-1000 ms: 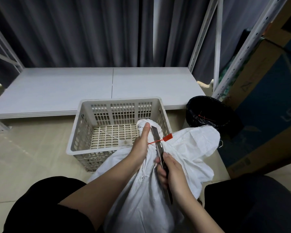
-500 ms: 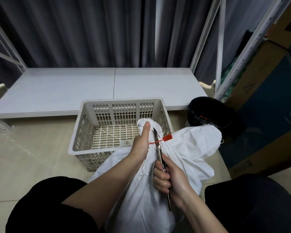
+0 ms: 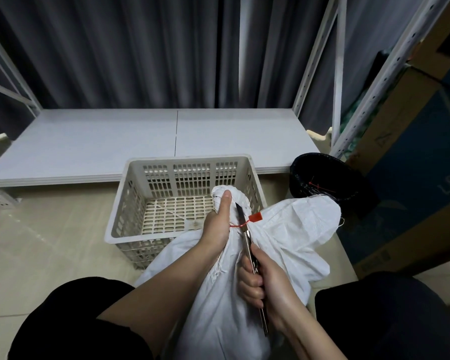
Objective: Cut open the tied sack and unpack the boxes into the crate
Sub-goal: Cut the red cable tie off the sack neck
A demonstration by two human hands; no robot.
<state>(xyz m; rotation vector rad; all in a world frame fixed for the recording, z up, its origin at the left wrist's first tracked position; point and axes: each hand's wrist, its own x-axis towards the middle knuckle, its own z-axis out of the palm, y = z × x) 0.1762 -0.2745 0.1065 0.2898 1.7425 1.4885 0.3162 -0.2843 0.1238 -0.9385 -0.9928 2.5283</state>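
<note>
A white woven sack (image 3: 291, 229) stands between my knees, its neck bunched and tied with a red zip tie (image 3: 253, 219). My left hand (image 3: 218, 222) grips the neck, thumb pointing up along it. My right hand (image 3: 263, 281) holds a utility knife (image 3: 247, 240) whose blade tip lies against the tie beside my left thumb. The beige slatted crate (image 3: 130, 203) sits just behind the sack with nothing in it. The boxes are hidden inside the sack.
A black bin (image 3: 322, 178) with red ties in it stands right of the crate. A low white shelf board (image 3: 115, 141) runs behind. Large cardboard cartons (image 3: 413, 178) and rack uprights (image 3: 369, 100) close off the right side. The floor is beige tile.
My right hand has slid back down the knife handle toward me. The blade stays at the red tie. My left hand keeps its grip on the neck.
</note>
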